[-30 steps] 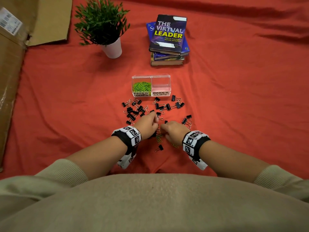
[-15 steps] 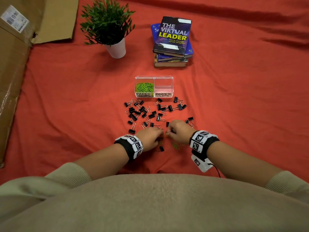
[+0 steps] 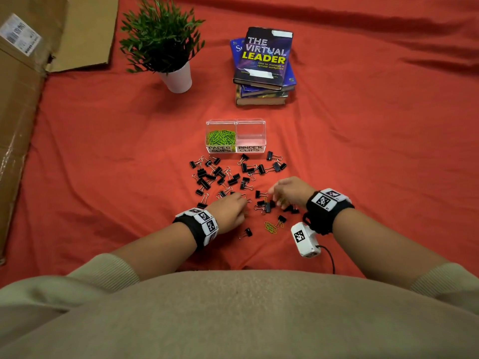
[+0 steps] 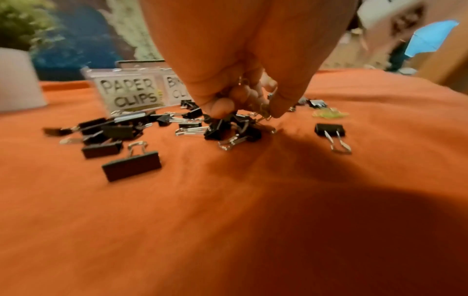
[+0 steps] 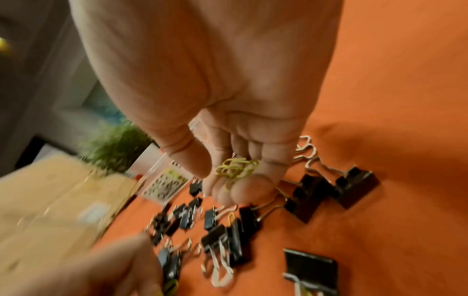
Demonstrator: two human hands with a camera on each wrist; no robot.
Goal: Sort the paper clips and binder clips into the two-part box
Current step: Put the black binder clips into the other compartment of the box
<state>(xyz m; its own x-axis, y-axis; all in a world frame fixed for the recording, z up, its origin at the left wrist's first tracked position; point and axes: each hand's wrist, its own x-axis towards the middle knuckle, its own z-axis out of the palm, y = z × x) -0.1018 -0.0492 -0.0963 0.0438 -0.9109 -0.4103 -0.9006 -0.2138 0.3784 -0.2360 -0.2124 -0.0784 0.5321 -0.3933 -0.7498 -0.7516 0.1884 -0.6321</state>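
A clear two-part box [image 3: 262,125] stands on the red cloth; its left half, marked PAPER CLIPS, holds green paper clips [image 3: 220,137], and its right half, marked BINDER CLIPS, is bare. Several black binder clips [image 3: 220,174] lie scattered in front of it. A few green paper clips [image 3: 270,226] lie loose near me. My left hand [image 3: 241,208] is low among the clips, fingers curled round thin wire clips [image 4: 264,114] that look like paper clips. My right hand [image 3: 274,196] hovers to the right, its curled fingers cupping green paper clips [image 5: 236,168].
A potted plant [image 3: 166,42] and a stack of books [image 3: 264,66] stand behind the box. Flattened cardboard [image 3: 20,112] lies along the left edge. A white camera unit [image 3: 304,239] with a cable hangs under my right wrist.
My right hand has lifted and moved right, away from the left hand, carrying green paper clips. The left hand stays low by the clips.
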